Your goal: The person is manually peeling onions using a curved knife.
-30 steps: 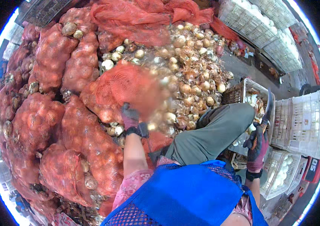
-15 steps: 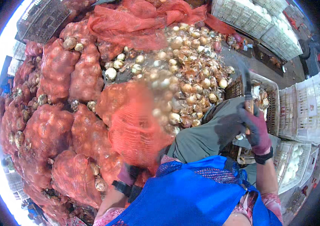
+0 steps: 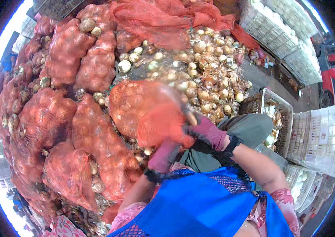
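Note:
My left hand (image 3: 163,156), in a maroon-and-dark glove, is closed on the gathered end of a red mesh sack (image 3: 132,104) bulging with onions. Close beside it, my gloved right hand (image 3: 207,132) grips a knife (image 3: 192,118) by its wooden handle. Its blade is smeared by motion and lies against or just over the sack; whether it touches the mesh I cannot tell. Just beyond the sack, a heap of loose onions (image 3: 211,79) with dry skins spreads over the floor.
More filled onion sacks (image 3: 49,114) are piled on the left. An empty-looking red mesh (image 3: 151,19) lies at the back. A crate (image 3: 270,93) with onion skins stands by my right knee, next to stacked white crates (image 3: 313,138). Crates of peeled onions (image 3: 270,31) line the far right.
My right hand has swung left and down with the knife, from beside the crate to the sack. My left hand has moved up and right with the mesh. The view has shifted slightly.

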A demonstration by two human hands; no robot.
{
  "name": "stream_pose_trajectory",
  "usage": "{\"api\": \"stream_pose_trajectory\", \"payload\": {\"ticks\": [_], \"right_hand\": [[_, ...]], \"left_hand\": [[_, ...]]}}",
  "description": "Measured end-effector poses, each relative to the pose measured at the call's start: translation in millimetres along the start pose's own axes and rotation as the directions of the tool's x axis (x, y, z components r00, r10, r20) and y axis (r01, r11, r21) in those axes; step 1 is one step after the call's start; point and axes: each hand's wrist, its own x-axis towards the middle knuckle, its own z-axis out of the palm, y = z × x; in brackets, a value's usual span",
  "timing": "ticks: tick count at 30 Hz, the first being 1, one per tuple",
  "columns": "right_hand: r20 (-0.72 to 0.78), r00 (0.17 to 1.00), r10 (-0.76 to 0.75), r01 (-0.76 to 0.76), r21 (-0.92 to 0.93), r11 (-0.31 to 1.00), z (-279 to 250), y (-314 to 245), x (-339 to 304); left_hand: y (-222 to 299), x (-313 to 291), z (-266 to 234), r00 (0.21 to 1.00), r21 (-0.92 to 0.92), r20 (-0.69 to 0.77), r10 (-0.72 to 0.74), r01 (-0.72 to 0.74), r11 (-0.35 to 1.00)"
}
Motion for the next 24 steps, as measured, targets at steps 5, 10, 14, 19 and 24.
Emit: {"api": "stream_pose_trajectory", "payload": {"ticks": [5, 10, 14, 19, 24], "right_hand": [[-0.315, 0.914, 0.255, -0.084, 0.467, 0.88, -4, 4, 21], [-0.247, 0.966, 0.069, 0.01, 0.305, 0.952, -9, 41, 9], [-0.08, 0.936, 0.343, -0.334, 0.114, 0.936, 3, 8, 3], [0.071, 0.989, 0.126, -0.145, 0.453, 0.88, 29, -23, -35], [0.174, 0.958, 0.226, -0.285, 0.542, 0.791, -8, -57, -65]], "left_hand": [[24, 13, 12, 0.975, 0.563, 0.019, -0.222, 0.173, 0.808], [46, -39, -54, 0.968, 0.762, -0.162, 0.193, -0.002, 0.647], [-1, -44, -104, 0.777, 0.966, -0.204, 0.596, 0.258, -0.006], [-80, 10, -100, 0.973, -0.397, -0.228, -0.033, -0.062, 0.916], [-37, 59, -66, 0.97, -0.488, -0.231, -0.082, -0.042, 0.872]]}}
